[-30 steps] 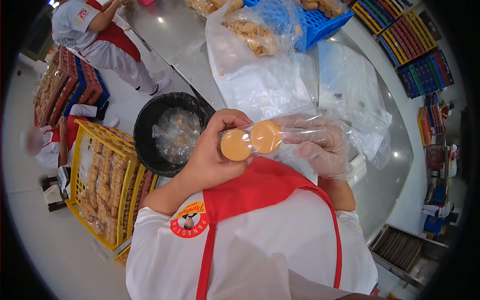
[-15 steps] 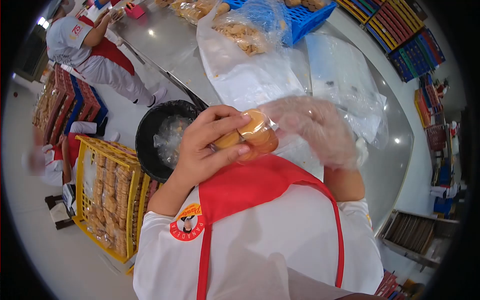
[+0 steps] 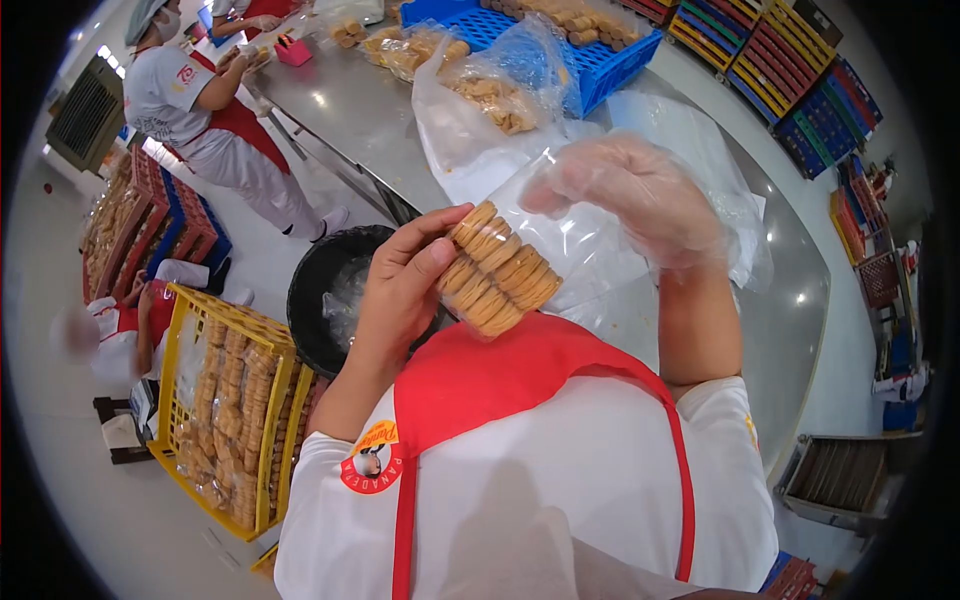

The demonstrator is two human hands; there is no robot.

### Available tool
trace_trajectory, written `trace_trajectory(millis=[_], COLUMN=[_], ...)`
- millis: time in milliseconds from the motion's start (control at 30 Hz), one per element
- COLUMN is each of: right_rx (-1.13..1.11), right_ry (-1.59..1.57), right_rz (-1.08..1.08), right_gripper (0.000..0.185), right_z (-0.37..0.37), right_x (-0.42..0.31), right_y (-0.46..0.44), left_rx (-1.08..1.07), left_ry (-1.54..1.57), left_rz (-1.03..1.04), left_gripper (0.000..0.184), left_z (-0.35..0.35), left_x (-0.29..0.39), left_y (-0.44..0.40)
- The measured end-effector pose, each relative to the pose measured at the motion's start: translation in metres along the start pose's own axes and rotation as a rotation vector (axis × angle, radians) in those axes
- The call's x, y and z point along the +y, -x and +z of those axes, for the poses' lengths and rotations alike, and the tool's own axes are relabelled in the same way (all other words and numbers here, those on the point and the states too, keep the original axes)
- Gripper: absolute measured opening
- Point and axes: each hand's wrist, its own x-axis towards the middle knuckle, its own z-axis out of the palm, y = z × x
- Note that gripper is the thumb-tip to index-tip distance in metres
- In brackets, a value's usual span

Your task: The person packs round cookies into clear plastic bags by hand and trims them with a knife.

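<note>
My left hand (image 3: 405, 285), bare, grips a clear plastic bag of round cookies (image 3: 498, 270) by its left side. The cookies stand on edge in two stacked rows at the bag's lower end. My right hand (image 3: 650, 195), in a clear plastic glove, pinches the bag's upper open-looking end, which stretches up to the right. Beneath lie white plastic sheets (image 3: 460, 165) and a heap of loose cookies in plastic (image 3: 495, 100) on the metal table (image 3: 375, 125).
A black bin (image 3: 305, 300) stands left of the table, beside a yellow crate (image 3: 270, 440) of bagged cookies. A blue crate (image 3: 600, 85) sits at the table's far side. One person (image 3: 185, 110) stands at the far left; another (image 3: 120, 325) is low at the left.
The bag has turned from showing flat round faces to showing the cookies' stacked edges. My right hand has moved up, drawing the bag's end away from the cookies. The view has shifted slightly.
</note>
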Motion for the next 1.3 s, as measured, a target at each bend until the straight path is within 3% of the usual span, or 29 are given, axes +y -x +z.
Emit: trace_trajectory(millis=[133,333,433,533,633,733,833,867,933,1033,1133,1267,1300], right_rx=[-0.112,-0.278,-0.177,-0.134,-0.109,-0.016,0.049,0.022,-0.049,-0.185,-0.010,0.699,0.593], right_ry=[0.290,0.066,-0.115,-0.218,-0.460,-0.689,-0.923,-0.950,-0.996,-1.115,-0.822,0.287,0.413], right_rz=[0.056,0.180,0.274,0.363,0.263,0.226,0.243,0.219,0.174,-0.036,0.054,-0.242,-0.350], right_gripper=[0.029,0.028,0.031,0.032,0.033,0.036,0.039,0.041,0.047,0.035,0.032,0.026,0.022], right_z=[-0.005,-0.008,-0.007,-0.016,-0.031,-0.035,-0.029,-0.029,-0.030,-0.044,-0.060,-0.053,-0.055], right_x=[-0.006,0.015,0.035,0.046,0.061,0.052,0.064,0.069,0.078,0.094,0.087,0.073,0.064], right_y=[0.011,0.028,0.041,0.057,0.083,0.111,0.126,0.133,0.142,0.151,0.166,0.172,0.178], left_rx=[0.025,0.008,-0.004,-0.011,0.008,-0.270,-0.079,-0.116,-0.179,-0.050,0.083,-0.005,-0.027], left_ry=[-0.143,-0.505,-0.689,-0.620,-0.171,-0.098,-0.255,-0.253,-0.303,-0.294,-0.309,-0.489,-0.512], left_rz=[0.070,0.056,0.018,-0.132,-0.146,0.235,0.373,0.409,0.475,0.420,0.411,0.603,0.665], left_gripper=[0.037,0.032,0.029,0.034,0.047,0.096,0.148,0.158,0.159,0.159,0.159,0.148,0.141], left_z=[0.007,0.032,0.040,0.051,0.056,0.064,0.111,0.121,0.128,0.156,0.173,0.158,0.155], left_x=[0.001,0.016,0.015,0.014,0.001,-0.033,-0.073,-0.079,-0.086,-0.081,-0.079,-0.077,-0.080], left_y=[0.007,0.005,-0.001,-0.003,-0.009,-0.012,0.004,0.006,0.004,0.013,0.021,0.023,0.022])
